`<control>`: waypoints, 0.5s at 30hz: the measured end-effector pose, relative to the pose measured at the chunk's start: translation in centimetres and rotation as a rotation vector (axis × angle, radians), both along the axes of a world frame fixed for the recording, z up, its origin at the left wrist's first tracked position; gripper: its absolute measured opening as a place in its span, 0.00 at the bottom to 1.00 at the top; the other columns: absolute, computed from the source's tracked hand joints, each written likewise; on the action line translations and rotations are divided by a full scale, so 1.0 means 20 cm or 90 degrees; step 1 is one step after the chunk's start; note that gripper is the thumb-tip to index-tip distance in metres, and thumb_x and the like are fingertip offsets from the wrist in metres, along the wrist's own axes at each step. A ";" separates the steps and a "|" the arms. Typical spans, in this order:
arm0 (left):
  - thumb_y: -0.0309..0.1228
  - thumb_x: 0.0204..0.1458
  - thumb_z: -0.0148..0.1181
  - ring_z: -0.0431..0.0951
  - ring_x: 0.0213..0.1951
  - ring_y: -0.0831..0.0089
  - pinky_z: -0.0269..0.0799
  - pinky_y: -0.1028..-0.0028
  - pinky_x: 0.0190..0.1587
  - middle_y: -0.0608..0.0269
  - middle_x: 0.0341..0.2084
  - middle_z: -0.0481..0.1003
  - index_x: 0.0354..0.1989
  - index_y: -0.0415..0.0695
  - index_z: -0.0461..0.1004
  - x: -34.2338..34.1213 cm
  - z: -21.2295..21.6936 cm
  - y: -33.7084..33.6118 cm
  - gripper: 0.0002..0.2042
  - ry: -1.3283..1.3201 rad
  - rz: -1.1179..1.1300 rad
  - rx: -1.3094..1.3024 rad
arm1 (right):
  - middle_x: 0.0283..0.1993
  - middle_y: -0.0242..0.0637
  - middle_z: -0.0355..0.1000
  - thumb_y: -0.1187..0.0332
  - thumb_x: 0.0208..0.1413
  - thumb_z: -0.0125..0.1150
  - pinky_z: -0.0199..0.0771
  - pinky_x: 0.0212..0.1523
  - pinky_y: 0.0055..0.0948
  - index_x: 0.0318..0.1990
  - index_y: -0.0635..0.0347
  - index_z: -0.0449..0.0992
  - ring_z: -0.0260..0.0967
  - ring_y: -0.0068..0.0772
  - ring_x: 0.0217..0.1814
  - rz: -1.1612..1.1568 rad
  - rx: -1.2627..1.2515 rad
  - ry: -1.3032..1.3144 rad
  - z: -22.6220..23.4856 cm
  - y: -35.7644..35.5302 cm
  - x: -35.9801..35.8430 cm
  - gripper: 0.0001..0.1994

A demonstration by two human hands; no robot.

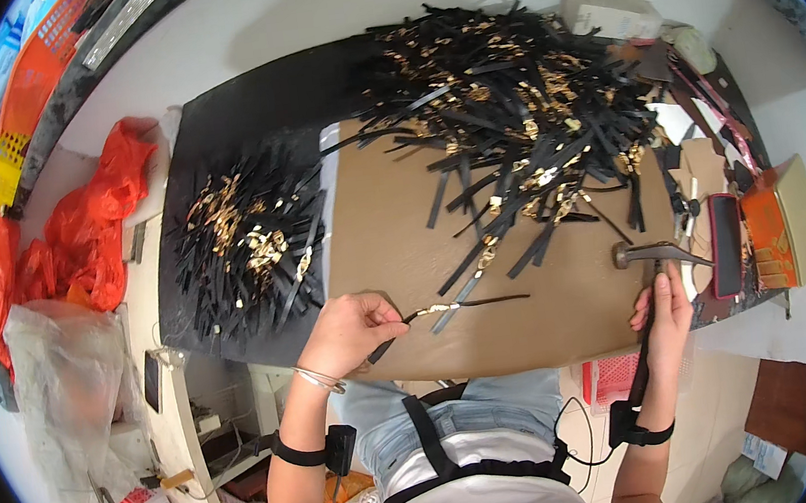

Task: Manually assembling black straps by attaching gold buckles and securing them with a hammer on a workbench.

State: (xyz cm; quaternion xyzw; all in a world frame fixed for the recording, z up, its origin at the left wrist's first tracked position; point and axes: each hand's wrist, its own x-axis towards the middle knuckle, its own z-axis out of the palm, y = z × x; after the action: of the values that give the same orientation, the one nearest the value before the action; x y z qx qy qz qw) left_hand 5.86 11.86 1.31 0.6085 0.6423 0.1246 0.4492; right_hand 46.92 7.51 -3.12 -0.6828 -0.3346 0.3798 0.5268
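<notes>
Black strap with gold links (443, 307) was pinched near one end between the thumb and fingers of the left hand (357, 333), a short tail poking out below them and the longer run reaching rightward over the brown mat (400, 222). Whether that run rested on the mat could not be told. The right hand (667, 319) gripped a hammer (657, 251) by its handle, the head just beyond the fingertips. A loose strap (484, 258) from the large pile (514, 90), ahead of the fingers, appeared to cross the pinched one; any snag might have tugged it askew. An off-line blow could have caught the left fingertips, so near the links, and a careless swing the phone (725, 245) right of the right fingers.
</notes>
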 end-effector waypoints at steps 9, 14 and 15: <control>0.28 0.50 0.71 0.79 0.25 0.75 0.74 0.75 0.30 0.59 0.23 0.79 0.33 0.38 0.80 0.07 -0.02 -0.06 0.08 0.066 -0.030 0.239 | 0.22 0.27 0.66 0.59 0.72 0.49 0.64 0.17 0.17 0.68 0.62 0.64 0.60 0.15 0.17 -0.010 0.000 -0.034 0.01 0.02 -0.01 0.24; 0.26 0.51 0.68 0.79 0.27 0.80 0.75 0.77 0.31 0.63 0.24 0.81 0.35 0.37 0.81 0.01 0.03 -0.13 0.06 -0.114 0.033 -0.034 | 0.22 0.28 0.65 0.59 0.71 0.51 0.58 0.16 0.18 0.68 0.64 0.64 0.58 0.16 0.16 0.063 0.003 -0.010 0.09 -0.04 -0.07 0.25; 0.25 0.51 0.68 0.79 0.27 0.81 0.75 0.78 0.32 0.64 0.24 0.81 0.36 0.37 0.81 -0.01 0.03 -0.14 0.06 -0.181 0.069 -0.120 | 0.22 0.28 0.65 0.59 0.71 0.51 0.58 0.16 0.18 0.68 0.64 0.64 0.58 0.16 0.16 0.069 0.001 -0.012 0.10 -0.06 -0.11 0.25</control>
State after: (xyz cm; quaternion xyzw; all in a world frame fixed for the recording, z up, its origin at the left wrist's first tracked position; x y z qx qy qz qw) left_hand 5.72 9.09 1.86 0.5044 0.6132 0.1727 0.5829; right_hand 44.66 6.26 -1.07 -0.6670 -0.3762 0.4009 0.5028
